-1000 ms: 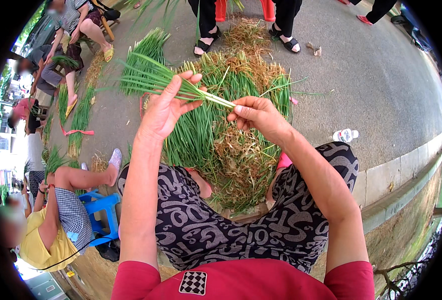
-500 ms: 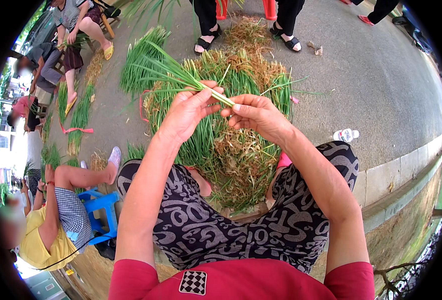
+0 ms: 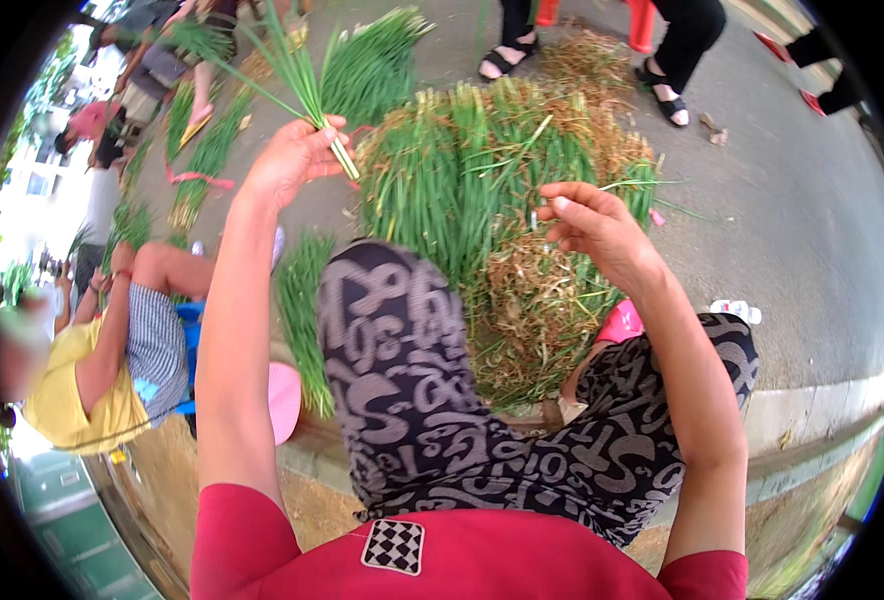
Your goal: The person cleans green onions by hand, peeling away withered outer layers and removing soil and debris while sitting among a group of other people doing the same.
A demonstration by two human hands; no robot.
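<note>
Pinching green stalks (image 3: 312,97), the left hand (image 3: 290,160) is well apart from the right hand (image 3: 600,228), loosely spread above piled greens (image 3: 427,190)

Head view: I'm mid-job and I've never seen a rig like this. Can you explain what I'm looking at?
There is no robot here, just a person's two bare hands. The picture comes from the left of two head-worn fisheye cameras looking down, so straight edges bend near the rim. Picture left is the person's left.

The left hand holds a small bunch of long green stalks with pale ends. The right hand is raised with its fingers curled; I can't tell whether it pinches anything.

On the grey pavement lie a broad heap of green stalks, dry brown leaf scraps and a clear plastic bottle.
</note>
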